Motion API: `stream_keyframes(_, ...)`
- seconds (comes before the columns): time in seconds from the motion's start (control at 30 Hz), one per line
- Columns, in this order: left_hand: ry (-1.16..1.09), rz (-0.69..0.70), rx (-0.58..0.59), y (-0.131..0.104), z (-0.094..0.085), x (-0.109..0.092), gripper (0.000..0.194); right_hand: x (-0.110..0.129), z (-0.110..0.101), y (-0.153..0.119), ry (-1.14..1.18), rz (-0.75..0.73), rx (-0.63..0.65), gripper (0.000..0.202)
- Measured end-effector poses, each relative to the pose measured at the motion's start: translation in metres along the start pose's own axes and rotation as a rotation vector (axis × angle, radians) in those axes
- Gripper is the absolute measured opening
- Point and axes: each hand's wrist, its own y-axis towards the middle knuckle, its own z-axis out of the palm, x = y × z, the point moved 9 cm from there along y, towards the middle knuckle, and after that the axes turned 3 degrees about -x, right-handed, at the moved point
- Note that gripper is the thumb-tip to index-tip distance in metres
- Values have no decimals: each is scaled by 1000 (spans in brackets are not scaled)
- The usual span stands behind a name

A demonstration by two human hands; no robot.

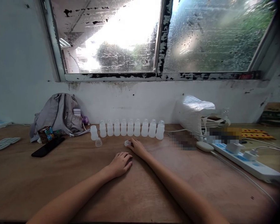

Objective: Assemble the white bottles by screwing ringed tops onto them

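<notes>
A row of several translucent white bottles with clear caps stands toward the back of the wooden table. At its left end a bottle has no clear dome on top, and a loose clear cap lies just in front of it. My right hand is in front of the row's middle, its fingertips closed on a small translucent round piece at the tabletop. Nearer to me, my left hand lies palm down on the wood, fingers loosely spread, with nothing visible in it.
To the left are a grey backpack, a small box and a black phone. At right stand a white bag and a power strip with cables. A window is above the back wall.
</notes>
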Motion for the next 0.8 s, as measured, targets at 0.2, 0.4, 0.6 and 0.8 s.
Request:
stream_keyframes(0.2, 1, 12, -8, -2, 0, 0, 30, 9, -9, -4, 10, -56, -33, 47)
stream_keyframes(0.4, -26, 19, -37, -2, 0, -1, 27, 25, -15, -2, 50, -142, -104, 28)
stream_keyframes(0.6, -50, -62, -238, -3, -22, 11, 35, 24, -18, -2, 63, -137, -156, 13)
stream_keyframes(0.8, -62, -59, -366, -4, -40, 27, 34, 23, -23, -5, 93, -184, -199, 9)
